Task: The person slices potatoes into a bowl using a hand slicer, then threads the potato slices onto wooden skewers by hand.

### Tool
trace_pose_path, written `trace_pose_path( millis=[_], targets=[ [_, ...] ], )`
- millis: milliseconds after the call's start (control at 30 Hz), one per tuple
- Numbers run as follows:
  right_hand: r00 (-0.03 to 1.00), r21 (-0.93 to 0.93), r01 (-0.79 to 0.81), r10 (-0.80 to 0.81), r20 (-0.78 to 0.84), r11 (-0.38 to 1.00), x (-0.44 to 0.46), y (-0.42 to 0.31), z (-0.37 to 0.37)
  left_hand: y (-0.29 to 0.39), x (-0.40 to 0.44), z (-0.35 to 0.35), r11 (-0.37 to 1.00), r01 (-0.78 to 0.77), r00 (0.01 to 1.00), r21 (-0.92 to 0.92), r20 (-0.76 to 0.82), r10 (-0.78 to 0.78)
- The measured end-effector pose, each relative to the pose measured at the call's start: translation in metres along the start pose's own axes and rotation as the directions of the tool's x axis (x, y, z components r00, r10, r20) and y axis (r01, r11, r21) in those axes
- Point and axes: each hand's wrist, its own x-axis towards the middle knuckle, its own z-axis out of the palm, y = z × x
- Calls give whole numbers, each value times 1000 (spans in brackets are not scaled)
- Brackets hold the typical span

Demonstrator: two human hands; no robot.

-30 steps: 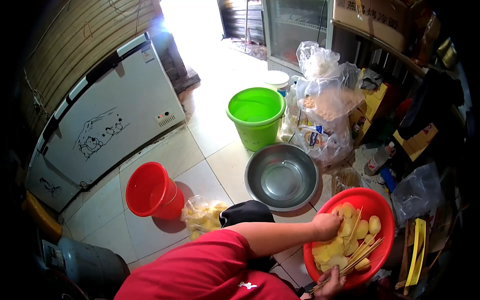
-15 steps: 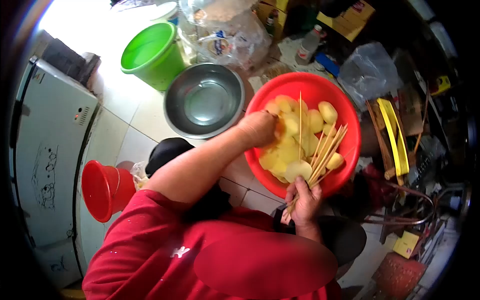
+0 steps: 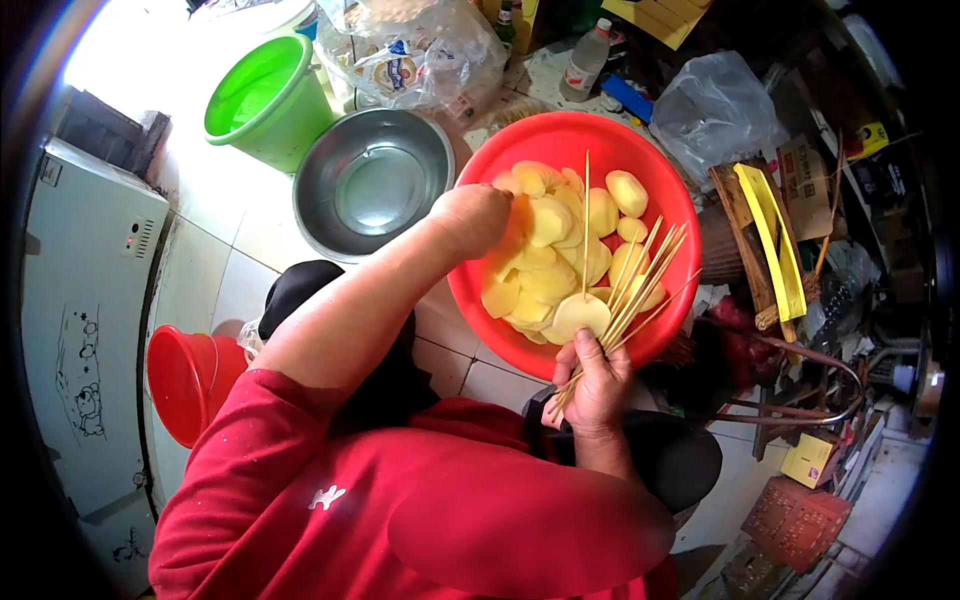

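A red basin point(image 3: 665, 180) holds pale yellow potato slices point(image 3: 548, 222) and several whole peeled potatoes point(image 3: 627, 193). At the basin's near edge my right hand point(image 3: 598, 385) grips a fanned bundle of thin wooden skewers point(image 3: 640, 292). Its thumb lies beside a round slice point(image 3: 580, 317), above which one skewer stands out alone, pointing away from me. My left hand point(image 3: 473, 220) is closed at the basin's left rim, beside the slices; its fingertips are partly hidden, and whatever they hold cannot be made out.
Left of the basin sit a grey metal bowl point(image 3: 375, 185), a green bucket point(image 3: 265, 100) and a red bucket point(image 3: 190, 380). A white freezer point(image 3: 85, 300) lines the far left. Plastic bags point(image 3: 410, 60), a bottle point(image 3: 585, 62) and a yellow strip point(image 3: 772, 240) lie beyond and right.
The view has swung down and right, shifting the basin toward the middle. My left hand has moved from over the slices to the basin's left rim. My right hand keeps its grip on the skewers.
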Motion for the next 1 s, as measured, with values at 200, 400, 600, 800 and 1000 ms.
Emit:
trace_pose_path(
  millis=[200, 400, 600, 800, 1000],
  targets=[
    [1000, -38, 5, -5, -1, 999, 2, 3, -4, 11, -3, -9, 997, 54, 998, -60, 21, -53],
    [1000, -30, 0, 0, 1, 1000, 2, 4, -3, 7, 2, -10, 988, 37, 984, -147, 175, -10],
    [999, -37, 12, -10, 39, 999, 3, 5, -1, 7, 0, -10, 962, -19, 993, -271, 108, 50],
    [995, -123, 28, -15, 102, 992, 1, 9, -5, 3, -7, -17, 845, -25, 996, -534, -86, -25],
    [979, -160, 13, 20, 204, 987, -7, 6, -2, -6, -12, -35, -137, -38, 971, -990, -4, -238]
  ],
)
